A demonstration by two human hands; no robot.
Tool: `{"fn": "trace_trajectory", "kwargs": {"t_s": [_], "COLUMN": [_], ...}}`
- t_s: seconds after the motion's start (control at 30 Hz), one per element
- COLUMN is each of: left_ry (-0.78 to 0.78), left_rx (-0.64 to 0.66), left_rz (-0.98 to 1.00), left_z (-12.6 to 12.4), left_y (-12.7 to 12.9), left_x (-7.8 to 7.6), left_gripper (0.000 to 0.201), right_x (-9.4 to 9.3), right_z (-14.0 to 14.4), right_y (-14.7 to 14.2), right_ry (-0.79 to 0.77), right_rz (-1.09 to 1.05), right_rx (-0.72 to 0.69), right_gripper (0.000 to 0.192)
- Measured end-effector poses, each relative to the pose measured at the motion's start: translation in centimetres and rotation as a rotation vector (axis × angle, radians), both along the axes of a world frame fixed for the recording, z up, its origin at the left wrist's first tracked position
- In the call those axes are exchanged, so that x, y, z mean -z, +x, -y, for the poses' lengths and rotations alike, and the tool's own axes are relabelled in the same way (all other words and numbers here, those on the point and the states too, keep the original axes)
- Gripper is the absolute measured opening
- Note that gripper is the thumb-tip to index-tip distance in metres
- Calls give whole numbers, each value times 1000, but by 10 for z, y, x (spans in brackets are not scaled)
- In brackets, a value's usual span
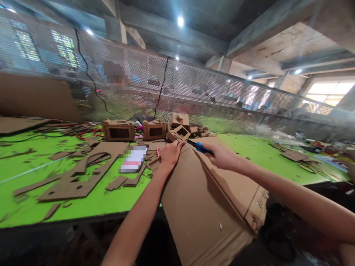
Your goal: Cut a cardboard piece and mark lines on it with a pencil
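A large brown cardboard sheet [199, 199] lies over the near edge of the green table [33, 166] and hangs toward me. My left hand [169, 154] presses flat on its far left part, fingers together. My right hand [222, 155] grips a blue-handled cutter [200, 147] whose dark tip points left at the sheet's far edge, close to my left fingertips. A fold runs down the sheet between my two hands.
Cardboard offcuts [74, 181] and a cut-out panel litter the table's left. Small cardboard box models [118, 130] stand at the back, with red and black cables beside them. A perforated metal screen [194, 88] closes the far side. A person sits behind it.
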State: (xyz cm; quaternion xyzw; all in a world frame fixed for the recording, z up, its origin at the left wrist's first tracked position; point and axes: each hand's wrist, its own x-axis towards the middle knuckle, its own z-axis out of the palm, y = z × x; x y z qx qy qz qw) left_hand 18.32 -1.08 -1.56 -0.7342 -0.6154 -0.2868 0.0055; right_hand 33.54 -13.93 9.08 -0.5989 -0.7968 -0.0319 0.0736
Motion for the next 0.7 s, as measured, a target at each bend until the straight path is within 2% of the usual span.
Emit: {"fn": "trace_trajectory", "kwargs": {"t_s": [0.17, 0.43, 0.57, 0.7], "left_ry": [-19, 2, 6, -6], "left_rx": [1, 14, 3, 19], "left_rz": [-36, -79, -83, -85], "left_z": [1, 4, 1, 1], "left_y": [0, 9, 8, 10], "left_x": [1, 2, 6, 6], "left_gripper": [57, 55, 55, 57], "right_x": [25, 59, 80, 104], "right_z": [31, 83, 121, 169], "right_y": [13, 41, 52, 66], "right_ry": [-50, -32, -52, -75], "right_rz": [-12, 14, 99, 128], "right_rx": [80, 146, 218, 213], "right_gripper": [47, 49, 51, 52]}}
